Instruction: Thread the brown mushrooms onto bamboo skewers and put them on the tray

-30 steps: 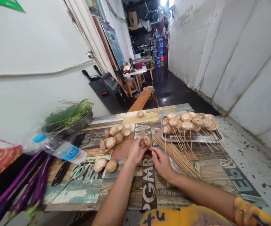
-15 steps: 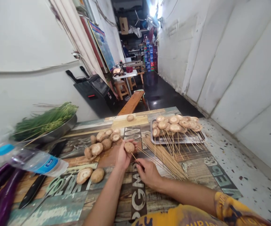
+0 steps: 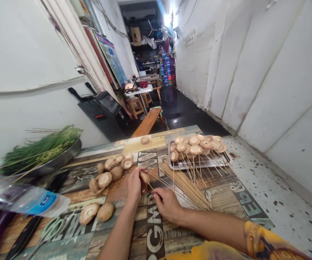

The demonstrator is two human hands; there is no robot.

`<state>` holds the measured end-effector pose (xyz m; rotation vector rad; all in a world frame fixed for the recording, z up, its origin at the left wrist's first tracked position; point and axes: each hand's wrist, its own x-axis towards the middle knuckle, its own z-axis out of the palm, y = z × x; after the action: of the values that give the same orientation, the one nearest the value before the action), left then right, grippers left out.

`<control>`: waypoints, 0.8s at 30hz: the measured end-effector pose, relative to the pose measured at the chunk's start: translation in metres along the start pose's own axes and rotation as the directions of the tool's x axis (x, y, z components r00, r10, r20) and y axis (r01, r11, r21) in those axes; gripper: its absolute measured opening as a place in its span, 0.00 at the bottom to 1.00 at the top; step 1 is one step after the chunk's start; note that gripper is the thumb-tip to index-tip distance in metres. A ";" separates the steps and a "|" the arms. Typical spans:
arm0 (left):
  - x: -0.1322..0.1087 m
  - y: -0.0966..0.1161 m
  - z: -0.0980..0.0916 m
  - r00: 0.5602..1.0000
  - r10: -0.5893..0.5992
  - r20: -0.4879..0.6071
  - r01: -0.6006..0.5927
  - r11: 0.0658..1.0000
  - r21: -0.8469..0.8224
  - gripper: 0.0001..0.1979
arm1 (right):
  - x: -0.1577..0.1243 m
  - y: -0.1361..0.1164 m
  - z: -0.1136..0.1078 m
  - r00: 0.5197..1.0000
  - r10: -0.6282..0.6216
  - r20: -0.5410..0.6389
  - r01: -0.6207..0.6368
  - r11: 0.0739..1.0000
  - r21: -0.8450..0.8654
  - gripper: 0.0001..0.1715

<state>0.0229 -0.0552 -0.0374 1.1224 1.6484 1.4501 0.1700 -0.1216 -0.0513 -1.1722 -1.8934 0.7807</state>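
Note:
My left hand [image 3: 134, 184] grips a brown mushroom [image 3: 145, 177], its cap tilted edge-on toward me. A thin bamboo skewer [image 3: 150, 186] runs from that mushroom to my right hand [image 3: 166, 202], which pinches it between thumb and fingers. Left of my hands lies a cluster of loose mushrooms [image 3: 104, 179], with two more, including a round brown one [image 3: 105, 212], nearer to me. Loose bamboo skewers [image 3: 187, 184] lie in a bundle to the right. Behind them a clear plastic tray [image 3: 173, 164] holds skewered mushrooms [image 3: 195, 149], sticks pointing toward me.
On the left are a plastic water bottle [image 3: 31, 204], purple eggplants [image 3: 1, 234], a black-handled knife [image 3: 22, 234], green scissors [image 3: 50, 229] and a metal bowl [image 3: 63, 157] of green vegetables. One mushroom [image 3: 144, 140] sits near the far table edge. A wooden bench [image 3: 147, 122] stands beyond.
The mushroom in my left hand has turned from showing its cap face to a more edge-on tilt. My right hand still holds the skewer. The whole view has shifted slightly.

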 end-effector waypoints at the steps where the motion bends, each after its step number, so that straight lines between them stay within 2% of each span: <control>1: 0.000 -0.001 0.000 1.000 -0.001 0.011 0.002 1.000 -0.018 0.24 | 0.000 0.000 0.000 1.000 -0.002 0.003 0.002 1.000 0.003 0.14; 8: -0.002 -0.003 0.001 1.000 0.013 0.024 -0.013 1.000 -0.021 0.20 | -0.001 0.002 0.001 1.000 -0.005 -0.006 0.006 1.000 0.023 0.13; 16: 0.003 -0.002 0.000 0.991 0.123 -0.059 -0.113 0.983 0.141 0.15 | -0.001 0.006 -0.001 1.000 -0.016 0.006 0.016 1.000 0.025 0.17; 21: 0.010 -0.010 0.000 0.989 0.122 -0.081 -0.104 0.975 0.194 0.17 | 0.002 0.013 -0.003 0.999 -0.036 0.024 0.036 0.999 -0.020 0.19; 24: 0.013 -0.005 -0.009 0.988 0.101 -0.115 -0.078 0.978 0.193 0.18 | 0.004 0.015 -0.004 0.997 -0.067 0.027 0.068 0.997 -0.030 0.19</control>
<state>0.0086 -0.0469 -0.0399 1.2460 1.8756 1.4705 0.1787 -0.1120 -0.0598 -1.1154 -1.9625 0.7351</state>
